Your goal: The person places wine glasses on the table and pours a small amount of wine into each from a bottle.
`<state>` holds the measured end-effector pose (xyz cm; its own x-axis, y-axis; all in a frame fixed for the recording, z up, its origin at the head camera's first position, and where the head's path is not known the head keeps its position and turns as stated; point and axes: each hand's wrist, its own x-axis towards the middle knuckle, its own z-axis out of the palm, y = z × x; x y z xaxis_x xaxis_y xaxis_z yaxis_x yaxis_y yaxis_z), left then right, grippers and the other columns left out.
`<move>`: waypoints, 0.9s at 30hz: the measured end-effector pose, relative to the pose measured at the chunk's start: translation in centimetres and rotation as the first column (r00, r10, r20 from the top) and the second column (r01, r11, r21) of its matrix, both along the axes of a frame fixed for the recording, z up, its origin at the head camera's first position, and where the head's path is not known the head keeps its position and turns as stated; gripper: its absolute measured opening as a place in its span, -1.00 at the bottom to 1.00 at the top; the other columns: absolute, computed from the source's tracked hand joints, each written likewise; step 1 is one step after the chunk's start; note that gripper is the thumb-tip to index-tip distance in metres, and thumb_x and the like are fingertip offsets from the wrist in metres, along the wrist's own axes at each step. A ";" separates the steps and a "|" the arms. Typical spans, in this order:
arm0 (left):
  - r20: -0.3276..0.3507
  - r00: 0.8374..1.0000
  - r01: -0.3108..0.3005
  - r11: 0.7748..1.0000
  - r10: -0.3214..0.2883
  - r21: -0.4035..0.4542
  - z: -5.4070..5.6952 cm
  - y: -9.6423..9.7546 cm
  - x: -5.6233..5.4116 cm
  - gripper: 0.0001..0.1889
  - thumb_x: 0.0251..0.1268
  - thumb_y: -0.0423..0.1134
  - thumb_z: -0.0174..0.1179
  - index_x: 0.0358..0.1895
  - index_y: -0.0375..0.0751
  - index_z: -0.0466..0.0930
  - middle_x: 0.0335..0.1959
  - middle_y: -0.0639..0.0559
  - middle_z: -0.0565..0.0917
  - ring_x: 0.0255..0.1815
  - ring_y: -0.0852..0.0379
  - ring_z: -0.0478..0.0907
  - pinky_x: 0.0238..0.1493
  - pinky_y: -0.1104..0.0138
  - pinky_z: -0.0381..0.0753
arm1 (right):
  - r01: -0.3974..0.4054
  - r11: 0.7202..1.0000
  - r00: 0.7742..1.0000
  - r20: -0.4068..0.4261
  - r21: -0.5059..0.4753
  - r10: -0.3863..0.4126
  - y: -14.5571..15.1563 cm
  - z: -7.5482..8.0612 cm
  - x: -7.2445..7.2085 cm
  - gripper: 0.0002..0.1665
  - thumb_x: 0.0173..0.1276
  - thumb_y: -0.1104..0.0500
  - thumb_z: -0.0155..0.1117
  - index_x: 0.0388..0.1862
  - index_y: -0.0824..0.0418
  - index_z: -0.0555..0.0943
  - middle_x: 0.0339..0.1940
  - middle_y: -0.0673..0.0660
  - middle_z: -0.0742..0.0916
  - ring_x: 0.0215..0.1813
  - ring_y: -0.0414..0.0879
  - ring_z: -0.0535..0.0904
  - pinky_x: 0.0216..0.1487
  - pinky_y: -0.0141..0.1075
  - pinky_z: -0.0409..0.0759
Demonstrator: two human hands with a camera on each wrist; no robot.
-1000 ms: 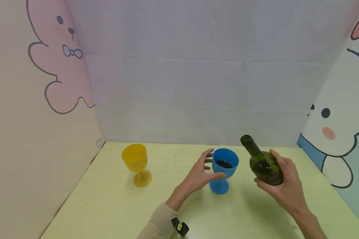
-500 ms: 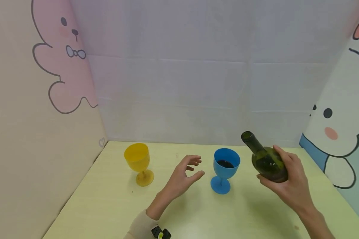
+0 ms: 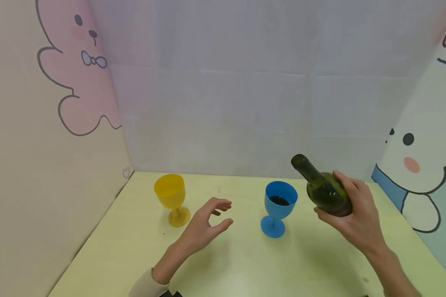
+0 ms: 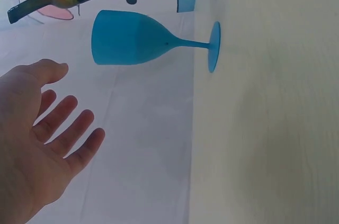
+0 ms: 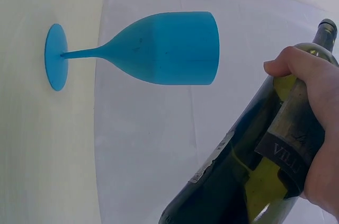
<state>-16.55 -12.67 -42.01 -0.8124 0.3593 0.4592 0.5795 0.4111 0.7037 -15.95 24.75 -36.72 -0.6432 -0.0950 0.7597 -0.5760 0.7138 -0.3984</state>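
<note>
My right hand grips a green glass wine bottle around its body, above the table. The bottle tilts with its mouth up and to the left; dark liquid shows inside, and the right wrist view shows a dark label. A blue goblet stands upright just left of the bottle with dark liquid in it. My left hand hovers between the two goblets, fingers loosely bent, holding nothing and apart from both. Behind it on the left stands a yellow goblet; no liquid is visible in it.
Both goblets stand on a pale yellow table. A white cloth wall rises along its back edge. Side walls with cartoon animals close in the left and right.
My left hand has drawn away from the blue goblet, moving left toward the yellow one. My right hand keeps hold of the bottle, raised slightly. Both goblets stay in place.
</note>
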 end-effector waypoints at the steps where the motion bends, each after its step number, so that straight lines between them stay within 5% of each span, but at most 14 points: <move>1: -0.007 1.000 0.001 1.000 -0.001 -0.003 0.0 -0.4 0.2 -0.59 0.31 -0.15 0.33 0.19 0.09 0.49 0.07 0.21 0.62 0.09 0.15 0.59 0.08 0.28 0.62 | -0.009 1.000 1.000 -0.007 0.000 0.009 0.0 0.2 -0.1 0.25 -0.43 0.28 0.73 0.43 0.16 0.43 0.06 0.36 0.54 0.18 -0.49 0.21 0.05 -0.53 0.15; 5: 0.006 1.000 -0.010 1.000 0.010 -0.026 0.1 -2.3 1.0 -0.59 0.31 -0.14 0.33 0.18 0.15 0.48 0.06 0.26 0.61 0.07 0.21 0.58 0.08 0.30 0.61 | -0.031 0.999 0.999 -0.014 0.007 0.031 -0.1 0.7 -0.7 0.16 -0.24 0.03 0.73 0.44 0.14 0.43 0.09 0.38 0.54 0.18 -0.44 0.21 0.03 -0.50 0.16; 10: 0.049 0.998 -0.030 0.997 0.033 -0.074 -0.1 -5.0 1.9 -0.60 0.31 -0.10 0.33 0.16 0.22 0.47 0.05 0.32 0.60 0.06 0.23 0.58 0.05 0.32 0.63 | -0.045 0.999 0.999 -0.020 0.009 0.045 -0.4 1.2 -1.4 0.18 -0.28 0.15 0.72 0.44 0.12 0.42 0.10 0.39 0.55 0.17 -0.42 0.23 -0.02 -0.44 0.18; 16: 0.060 0.997 -0.037 0.995 0.043 -0.095 -0.6 -8.8 3.7 -0.59 0.31 -0.18 0.33 0.16 0.20 0.47 0.03 0.29 0.62 0.01 0.27 0.59 -0.01 0.34 0.64 | -0.079 0.996 0.994 -0.069 0.041 0.081 -1.1 2.1 -2.7 0.10 0.07 -0.50 0.32 0.42 0.17 0.43 0.05 0.33 0.57 0.11 -0.28 0.30 -0.10 -0.23 0.29; 20: 0.027 0.994 -0.105 0.993 0.106 -0.055 -1.0 -11.2 4.3 -0.57 0.27 -0.30 0.35 0.16 0.14 0.50 -0.01 0.24 0.65 -0.04 0.26 0.61 -0.07 0.33 0.66 | -0.088 0.994 0.994 -0.061 0.059 0.092 -1.5 2.9 -3.3 0.11 -0.10 -0.12 0.66 0.44 0.17 0.41 0.05 0.32 0.56 0.09 -0.21 0.31 -0.13 -0.15 0.30; 23: 0.003 0.985 -0.172 0.984 0.172 -0.040 -1.1 -12.5 4.1 -0.59 0.26 -0.32 0.35 0.14 0.09 0.53 -0.05 0.20 0.67 -0.08 0.24 0.63 -0.09 0.34 0.66 | -0.087 0.994 0.994 -0.058 0.072 0.091 -1.7 3.4 -3.6 0.18 -0.29 0.21 0.68 0.45 0.16 0.40 0.06 0.33 0.56 0.08 -0.14 0.33 -0.15 -0.12 0.30; 27: 0.024 0.957 -0.286 0.957 0.288 -0.051 -1.0 -14.1 3.1 -0.66 0.28 -0.27 0.34 0.09 0.06 0.57 -0.09 0.16 0.69 -0.14 0.32 0.63 -0.10 0.39 0.66 | -0.098 0.992 0.993 -0.062 0.082 0.103 -2.0 3.8 -3.9 0.08 -0.02 -0.18 0.60 0.45 0.15 0.40 0.05 0.36 0.56 0.05 -0.05 0.36 -0.14 -0.07 0.30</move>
